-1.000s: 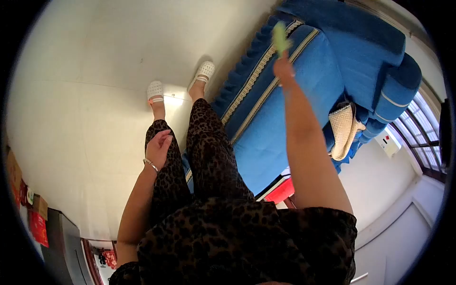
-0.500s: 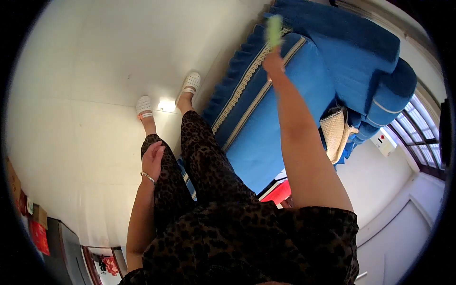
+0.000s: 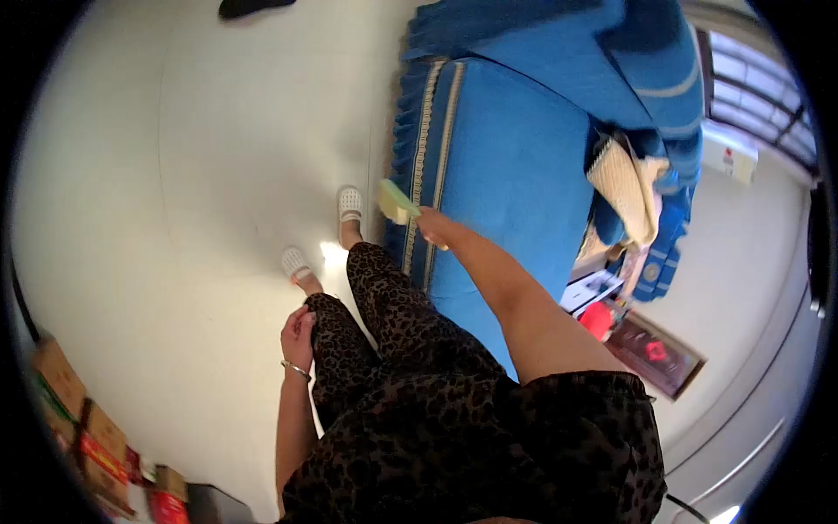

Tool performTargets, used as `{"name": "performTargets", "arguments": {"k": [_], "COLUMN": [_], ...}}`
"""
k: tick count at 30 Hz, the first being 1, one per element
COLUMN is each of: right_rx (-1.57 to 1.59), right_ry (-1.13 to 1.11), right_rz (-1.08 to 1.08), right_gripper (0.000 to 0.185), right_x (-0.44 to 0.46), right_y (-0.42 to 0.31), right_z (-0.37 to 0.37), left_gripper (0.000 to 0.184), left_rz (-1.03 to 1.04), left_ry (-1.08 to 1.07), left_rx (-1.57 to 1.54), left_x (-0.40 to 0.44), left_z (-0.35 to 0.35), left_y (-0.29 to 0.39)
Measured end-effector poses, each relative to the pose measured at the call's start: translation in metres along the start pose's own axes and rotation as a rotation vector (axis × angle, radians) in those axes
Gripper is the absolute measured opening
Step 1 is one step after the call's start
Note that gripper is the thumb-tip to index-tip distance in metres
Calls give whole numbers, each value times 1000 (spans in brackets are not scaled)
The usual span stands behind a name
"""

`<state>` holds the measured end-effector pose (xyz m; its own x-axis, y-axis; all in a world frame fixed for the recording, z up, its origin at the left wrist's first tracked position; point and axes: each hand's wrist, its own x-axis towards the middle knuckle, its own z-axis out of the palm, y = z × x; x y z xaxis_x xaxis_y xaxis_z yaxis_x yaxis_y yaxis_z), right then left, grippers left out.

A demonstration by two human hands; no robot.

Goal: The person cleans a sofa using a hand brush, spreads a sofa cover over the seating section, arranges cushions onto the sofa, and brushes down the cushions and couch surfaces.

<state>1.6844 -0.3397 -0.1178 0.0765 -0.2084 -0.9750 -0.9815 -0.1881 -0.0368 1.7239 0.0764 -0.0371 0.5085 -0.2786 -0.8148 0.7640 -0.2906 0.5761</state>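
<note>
My right hand (image 3: pixel 435 228) is wrapped round the handle of a light green brush (image 3: pixel 399 203) with a pale yellowish bristle side. The brush is at the front edge of a blue sofa (image 3: pixel 524 175), over its trim and ruffled skirt; whether it touches the cloth I cannot tell. My left hand (image 3: pixel 298 339), with a bracelet at the wrist, hangs beside my left leg. Its fingers are loosely bent and apart, and it holds nothing that I can see.
A beige woven cloth (image 3: pixel 627 188) lies bunched on the sofa. Cardboard boxes (image 3: pixel 106 430) stand at the lower left. A dark object (image 3: pixel 253 7) rests on the pale floor at the top. Beyond the sofa are a red item (image 3: pixel 596 320) and a brown framed panel (image 3: pixel 656 351).
My right hand has swept the brush from the sofa's far part back toward me, to its front edge. The view has turned, bringing more boxes into sight. My left hand still hangs by my leg.
</note>
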Motion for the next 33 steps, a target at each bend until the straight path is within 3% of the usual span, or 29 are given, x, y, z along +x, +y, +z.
{"name": "performTargets", "arguments": {"k": [3,5,7,8,9,11,12,15,18,20,23,24,27,29,33], "right_rx": [-515,-567,-768,-994,-989,-631,-274,-377,55,326,834,743,855,915,983], "right_ry": [464,587,271,-73,-222,-276,-186,248,390,512,281,413,468,402,368], "right_rz": [-110,-17,-30,-80,-83,8,88,-374,-477,-491,-537,-641,-817,-902,-1083], "right_gripper": [38,36,25,18,25,34,38,44,44,43,40,37,27,31,42], "right_x": [-98,-84,-68,-30,-44,-83,-114,-165,-187,-276,-325,-320,-347,-373,-412], "right_y": [-33,14,49,72,76,86,83,100,91,55,38,36,24,15,-4], "right_z": [5,2,5,8,8,24,29,66,80,59,24,18,-15,-45,-89], "left_gripper": [32,32,32,32,31,31,32,33,33,32,37,39,47,55,41], "left_rz": [36,70,130,148,170,193,200,172,211,249,289,305,352,408,539], "left_ry": [-10,-17,-33,-46,-57,-102,-124,-205,-381,-506,-690,-722,-754,-709,-703], "left_rx": [48,134,230,243,247,293,321,340,366,446,602,625,649,593,402], "left_x": [-19,-23,-28,-29,-30,-30,-35,-44,-54,-54,-65,-69,-93,-121,-139], "left_z": [-15,-15,-23,-25,-21,-12,-7,21,61,92,158,182,247,292,354], "left_y": [27,36,48,55,64,83,97,136,165,178,216,231,277,312,359]}}
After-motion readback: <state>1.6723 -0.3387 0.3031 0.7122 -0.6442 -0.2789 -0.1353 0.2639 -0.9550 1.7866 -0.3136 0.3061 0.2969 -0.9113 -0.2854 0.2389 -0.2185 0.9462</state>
